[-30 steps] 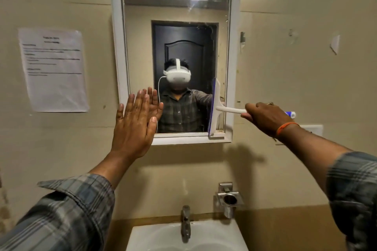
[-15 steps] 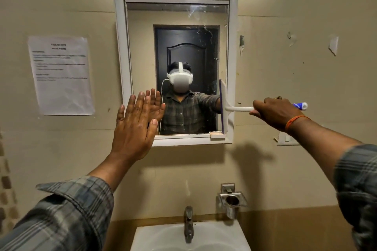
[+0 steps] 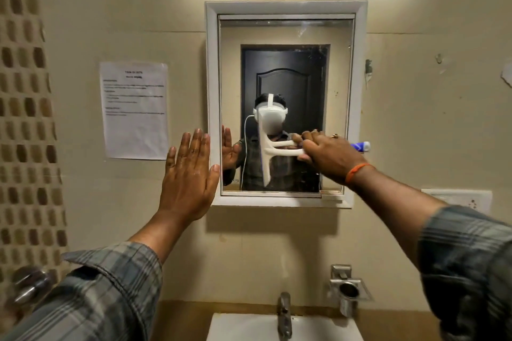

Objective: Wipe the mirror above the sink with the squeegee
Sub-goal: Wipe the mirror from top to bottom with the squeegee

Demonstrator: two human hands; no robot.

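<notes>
White plastic, one squeegee (image 3: 267,151) stands with its blade upright against the glass of the one mirror (image 3: 285,63), left of the right hand (image 3: 328,156), whose fingers (image 3: 307,136) wrap its handle. One left hand (image 3: 189,177) lies flat, fingers spread, empty, at the frame's left edge.

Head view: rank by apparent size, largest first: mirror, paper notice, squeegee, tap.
1. mirror, frame included, clearly largest.
2. paper notice.
3. squeegee, held in the right hand, which hides part of its handle.
4. tap, cut off at the frame's bottom edge, so its rank is unsure.
</notes>
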